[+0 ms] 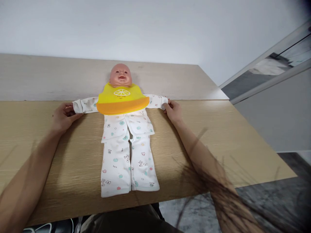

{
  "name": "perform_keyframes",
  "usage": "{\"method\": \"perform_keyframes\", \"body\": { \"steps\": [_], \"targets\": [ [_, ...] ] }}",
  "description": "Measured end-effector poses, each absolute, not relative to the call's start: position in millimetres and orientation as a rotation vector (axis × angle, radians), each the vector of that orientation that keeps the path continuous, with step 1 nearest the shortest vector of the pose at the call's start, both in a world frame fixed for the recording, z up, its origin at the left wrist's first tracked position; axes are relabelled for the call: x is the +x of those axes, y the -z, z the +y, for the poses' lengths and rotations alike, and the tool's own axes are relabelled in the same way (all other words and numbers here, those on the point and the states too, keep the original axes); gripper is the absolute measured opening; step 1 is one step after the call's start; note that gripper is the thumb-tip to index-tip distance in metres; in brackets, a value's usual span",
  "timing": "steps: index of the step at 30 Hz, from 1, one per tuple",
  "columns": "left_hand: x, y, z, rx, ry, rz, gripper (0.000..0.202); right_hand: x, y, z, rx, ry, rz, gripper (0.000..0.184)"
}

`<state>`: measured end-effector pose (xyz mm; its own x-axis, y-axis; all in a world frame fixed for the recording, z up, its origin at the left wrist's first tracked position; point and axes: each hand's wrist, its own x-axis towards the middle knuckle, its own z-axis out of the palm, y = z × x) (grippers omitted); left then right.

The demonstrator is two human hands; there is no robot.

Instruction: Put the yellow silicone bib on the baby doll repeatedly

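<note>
A baby doll [120,75] lies on its back on a wooden table [48,145], head towards the wall. It wears a white printed top and trousers [126,152] and a yellow and orange bib [122,99] with a lemon face. Both sleeves are stretched out sideways. My left hand [63,116] pinches the cuff of the sleeve on the left. My right hand [172,109] pinches the cuff of the sleeve on the right. Both hands have fingers closed on the fabric.
A paler table top [48,76] stands behind, against a white wall [145,29]. The table's right edge drops to a grey floor [267,200]. A glass partition [272,68] stands at the right. Strands of dark hair hang over my right forearm.
</note>
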<state>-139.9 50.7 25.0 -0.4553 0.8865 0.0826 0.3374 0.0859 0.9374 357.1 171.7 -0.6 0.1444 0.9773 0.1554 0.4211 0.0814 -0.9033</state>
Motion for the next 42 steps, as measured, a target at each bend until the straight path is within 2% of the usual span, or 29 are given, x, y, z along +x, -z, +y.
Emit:
{"method": "perform_keyframes", "body": {
  "steps": [4, 10, 16, 25, 33, 37, 42],
  "targets": [
    [-132.7, -30.0, 49.7, 1.166, -1.398, 1.848, 0.061, 357.9, 1.7, 172.6, -1.483, -0.758, -1.418, 0.013],
    [-127.5, -35.3, 49.6, 1.167, -1.382, 1.926, 0.046, 357.8, 1.0, 172.4, -1.491, -0.752, -1.429, 0.011],
    [-129.8, -34.7, 50.1, 1.162, -1.339, 1.991, 0.042, 355.2, -2.9, 170.2, -1.518, -0.754, -1.437, 0.010],
    [-131.1, -31.7, 49.0, 1.216, -1.345, 2.001, 0.054, 356.3, -1.0, 170.6, -1.503, -0.750, -1.448, 0.015],
    [-137.4, -24.7, 50.8, 1.281, -1.313, 2.013, 0.077, 356.2, -0.5, 171.1, -1.505, -0.760, -1.436, 0.015],
    [-132.1, -29.0, 50.0, 1.241, -1.338, 1.996, 0.080, 356.4, 0.3, 171.2, -1.494, -0.760, -1.440, 0.017],
    [-129.1, -30.9, 49.9, 1.232, -1.350, 2.005, 0.072, 355.7, -0.9, 171.0, -1.514, -0.753, -1.443, 0.018]
  ]
}}
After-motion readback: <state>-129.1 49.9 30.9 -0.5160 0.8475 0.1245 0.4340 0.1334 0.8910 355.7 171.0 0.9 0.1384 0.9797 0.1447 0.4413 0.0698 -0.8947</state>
